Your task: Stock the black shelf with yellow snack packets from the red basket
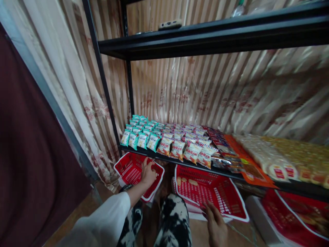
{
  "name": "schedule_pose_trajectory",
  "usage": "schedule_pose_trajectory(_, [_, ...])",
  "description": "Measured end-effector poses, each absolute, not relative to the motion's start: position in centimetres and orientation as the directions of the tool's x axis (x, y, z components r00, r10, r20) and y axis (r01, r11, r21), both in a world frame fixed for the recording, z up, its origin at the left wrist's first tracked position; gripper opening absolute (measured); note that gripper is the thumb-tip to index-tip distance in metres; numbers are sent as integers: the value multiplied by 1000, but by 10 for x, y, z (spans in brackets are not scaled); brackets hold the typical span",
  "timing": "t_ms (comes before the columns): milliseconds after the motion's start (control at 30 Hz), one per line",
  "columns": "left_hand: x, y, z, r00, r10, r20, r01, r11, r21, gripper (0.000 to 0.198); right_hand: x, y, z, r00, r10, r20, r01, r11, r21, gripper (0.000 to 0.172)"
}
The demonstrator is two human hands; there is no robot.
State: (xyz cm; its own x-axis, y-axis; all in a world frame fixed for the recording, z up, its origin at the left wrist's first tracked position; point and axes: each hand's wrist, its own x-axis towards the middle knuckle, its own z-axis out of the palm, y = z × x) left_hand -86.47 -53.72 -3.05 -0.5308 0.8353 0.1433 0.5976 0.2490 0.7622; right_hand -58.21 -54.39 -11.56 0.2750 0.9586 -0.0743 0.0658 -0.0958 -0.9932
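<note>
My left hand is over the left red plastic basket, with its fingers apart and nothing visible in them. That basket has slotted walls and a white rim. My right hand is at the near rim of a second red basket; its fingers reach over the edge, loosely apart and slightly blurred. A few pale, flat pieces lie in this second basket. Just above both baskets, small green-and-white snack packets and orange-and-white snack packets stand in rows on the low shelf.
The black shelf rack has an upper board holding a phone-like object. Orange packs and clear bags lie along the low shelf's right side. Another red basket stands at right. A striped curtain hangs behind.
</note>
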Motion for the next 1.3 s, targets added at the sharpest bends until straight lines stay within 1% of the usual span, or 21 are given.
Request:
schedule_pose_trajectory(100, [-896, -531, -28, -553, 781, 290, 679, 221, 700, 46, -616, -523, -95, 235, 972, -24, 91, -47, -995, 63])
schedule_pose_trajectory(167, [-919, -524, -30, -573, 733, 368, 707, 214, 674, 49, -648, -505, -79, 178, 984, 31, 113, 11, -994, 61])
schedule_pose_trajectory(300, [-961, -505, -44, -570, 658, 492, 747, 167, 643, 52, -729, -469, -46, -12, 992, 127, 142, 127, -982, 54])
schedule_pose_trajectory(367, [-977, -497, -51, -554, 637, 536, 765, 135, 630, 53, -770, -450, -34, -100, 967, 232, 182, 248, -952, 47])
schedule_pose_trajectory(433, [-990, -489, -57, -537, 628, 563, 777, 109, 620, 55, -807, -430, -24, -187, 911, 367, 266, 406, -874, 40])
schedule_pose_trajectory(467, [-996, -485, -59, -530, 626, 571, 782, 101, 615, 57, -823, -420, -20, -236, 881, 410, 323, 469, -822, 38])
schedule_pose_trajectory(567, [-1011, -472, -64, -504, 628, 592, 802, 87, 591, 57, -862, -391, -8, -346, 807, 478, 474, 590, -654, 39])
schedule_pose_trajectory(633, [-1018, -463, -66, -478, 634, 607, 824, 84, 561, 54, -881, -373, -1, -415, 744, 524, 565, 662, -492, 41])
schedule_pose_trajectory(733, [-1024, -449, -68, -427, 658, 620, 862, 90, 498, 49, -901, -352, 6, -519, 667, 534, 650, 714, -260, 49])
schedule_pose_trajectory(767, [-1026, -444, -69, -411, 665, 624, 874, 92, 478, 48, -906, -346, 7, -543, 657, 522, 663, 718, -214, 51])
schedule_pose_trajectory(833, [-1029, -437, -71, -384, 673, 632, 891, 90, 446, 46, -916, -337, 7, -576, 648, 499, 672, 723, -163, 50])
schedule_pose_trajectory(933, [-1034, -426, -73, -389, 657, 646, 894, 99, 437, 46, -927, -326, 5, -594, 644, 481, 675, 725, -137, 46])
schedule_pose_trajectory(1067, [-1039, -414, -76, -387, 645, 659, 897, 99, 430, 49, -935, -315, 1, -610, 652, 450, 676, 725, -135, 40])
schedule_pose_trajectory(1200, [-1040, -403, -80, -369, 660, 654, 904, 91, 418, 54, -938, -308, -2, -617, 631, 469, 633, 753, -181, 27])
schedule_pose_trajectory(1300, [-1039, -398, -80, -374, 663, 648, 906, 111, 410, 58, -939, -307, -5, -589, 628, 508, 607, 759, -235, 22])
